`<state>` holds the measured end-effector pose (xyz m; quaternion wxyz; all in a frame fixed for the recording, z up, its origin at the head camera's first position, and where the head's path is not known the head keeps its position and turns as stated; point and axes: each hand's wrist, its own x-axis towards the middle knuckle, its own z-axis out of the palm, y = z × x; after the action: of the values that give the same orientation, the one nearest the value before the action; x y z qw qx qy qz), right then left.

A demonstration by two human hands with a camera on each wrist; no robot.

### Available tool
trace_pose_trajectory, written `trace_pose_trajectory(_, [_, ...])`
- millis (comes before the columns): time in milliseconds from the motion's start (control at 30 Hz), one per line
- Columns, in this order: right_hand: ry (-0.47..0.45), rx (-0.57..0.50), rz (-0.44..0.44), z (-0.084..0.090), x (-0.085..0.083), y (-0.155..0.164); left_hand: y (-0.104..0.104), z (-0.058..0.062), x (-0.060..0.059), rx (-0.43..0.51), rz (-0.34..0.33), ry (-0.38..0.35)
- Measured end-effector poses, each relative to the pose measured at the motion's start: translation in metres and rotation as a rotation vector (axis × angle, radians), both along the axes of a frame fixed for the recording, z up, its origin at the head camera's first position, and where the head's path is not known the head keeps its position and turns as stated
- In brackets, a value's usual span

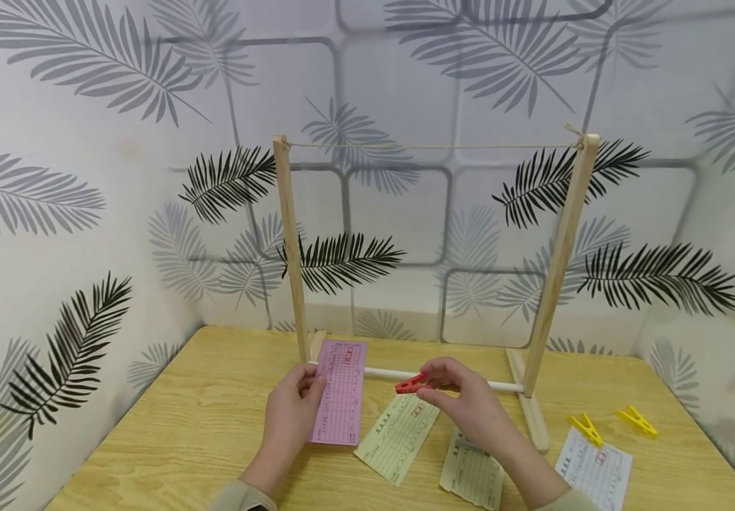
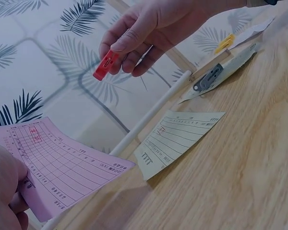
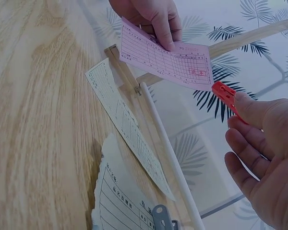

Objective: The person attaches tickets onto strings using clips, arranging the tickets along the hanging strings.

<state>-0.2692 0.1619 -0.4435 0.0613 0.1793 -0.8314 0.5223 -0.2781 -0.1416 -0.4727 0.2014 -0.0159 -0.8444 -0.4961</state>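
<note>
Left hand (image 1: 291, 415) pinches the pink slip (image 1: 340, 392) above the counter (image 1: 214, 426), at 9 o'clock of the right hand (image 1: 463, 401), which grips the red clothespin (image 1: 411, 385). Best practice, in my judgement: raise the slip's top edge to the string (image 1: 431, 147) at 12 o'clock, open the pin fully, and clip squarely over both.

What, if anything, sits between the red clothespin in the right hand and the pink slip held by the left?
Nothing visible. The right hand pinches the red clothespin, whose tip points toward the pink slip held up by the left hand. Only open air separates them; the white rod runs behind.
</note>
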Motion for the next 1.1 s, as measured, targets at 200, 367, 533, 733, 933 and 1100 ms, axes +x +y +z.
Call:
trace_pose_trajectory(200, [0.057,0.037,-0.024,0.012,-0.002,0.002,0.000,0.006,-0.002,0.044,-0.012,-0.004])
trace_pose_trajectory(367, [0.115,0.112,-0.022,0.038,-0.003,0.004,-0.002,0.014,-0.001,0.077,-0.024,-0.026])
trace_pose_trajectory(533, [0.236,0.178,0.000,0.080,-0.009,0.004,-0.007,0.032,-0.006,0.084,-0.034,0.023])
trace_pose_trajectory(733, [0.353,0.249,0.008,0.141,-0.024,-0.004,-0.009,0.062,-0.020,0.152,-0.072,0.087])
trace_pose_trajectory(933, [0.447,0.259,0.034,0.208,-0.032,-0.023,-0.008,0.095,-0.034,0.232,-0.136,0.189])
trace_pose_trajectory(1100, [0.539,0.288,0.004,0.258,-0.040,-0.039,-0.003,0.124,-0.049,0.242,-0.156,0.267])
